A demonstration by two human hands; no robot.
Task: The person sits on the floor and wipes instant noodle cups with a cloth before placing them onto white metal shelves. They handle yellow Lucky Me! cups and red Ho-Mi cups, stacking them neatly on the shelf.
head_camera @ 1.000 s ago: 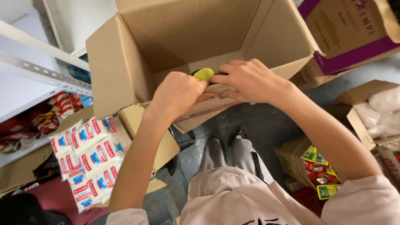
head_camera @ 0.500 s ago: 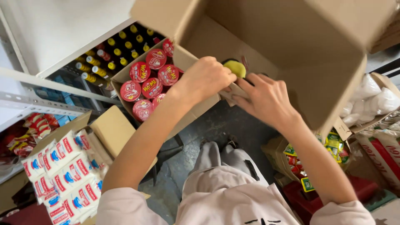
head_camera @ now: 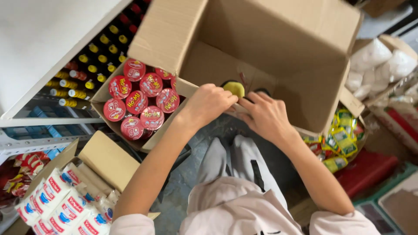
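A large open cardboard box [head_camera: 278,39] is tilted in front of me, its inside bare. At its near edge sits a small yellow and black object [head_camera: 235,88]. My left hand [head_camera: 209,104] is closed in a fist against that object and seems to grip it. My right hand [head_camera: 266,115] lies just to the right, fingers stretched along the box's near flap and pinching it, fingertips touching the object. My legs in light trousers are below the box.
A carton of red-lidded cups [head_camera: 139,100] stands left of the big box, under a white shelf [head_camera: 43,39] with yellow-capped bottles [head_camera: 82,69]. White, red and blue packets [head_camera: 56,200] lie lower left. Yellow-green sachets [head_camera: 344,135] and white bags [head_camera: 374,61] sit at right.
The big box has shifted up and right in view, uncovering the carton of red-lidded cups. Both hands stay at the box's near edge around the yellow object.
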